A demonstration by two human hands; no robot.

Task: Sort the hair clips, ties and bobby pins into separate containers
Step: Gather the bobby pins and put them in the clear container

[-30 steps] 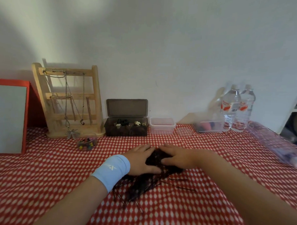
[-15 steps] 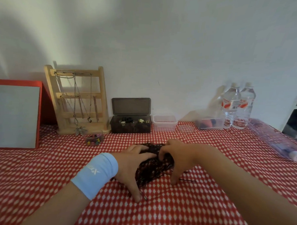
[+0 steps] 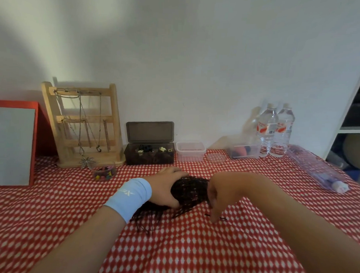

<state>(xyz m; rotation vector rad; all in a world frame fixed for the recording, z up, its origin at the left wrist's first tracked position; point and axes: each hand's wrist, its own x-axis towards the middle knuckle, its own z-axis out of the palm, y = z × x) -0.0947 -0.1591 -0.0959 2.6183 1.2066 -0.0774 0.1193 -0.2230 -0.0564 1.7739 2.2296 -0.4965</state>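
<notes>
Dark, thin bobby pins (image 3: 188, 190) in a tangled heap, mid cloth (image 3: 191, 249). L hand (image 3: 165, 187) curls round heap's left side, gripping it. R hand (image 3: 215, 196) has fingertips down on loose pin (image 3: 222, 218); grip unclear. Far: dark box (image 3: 149, 155), lid up, w/ clips. Far right: clear box (image 3: 244, 152), dark + pink items.

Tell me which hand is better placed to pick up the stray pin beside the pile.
Right. The right hand points its fingertips down at the stray pin; the left hand holds the pile, farther from that pin.
</notes>
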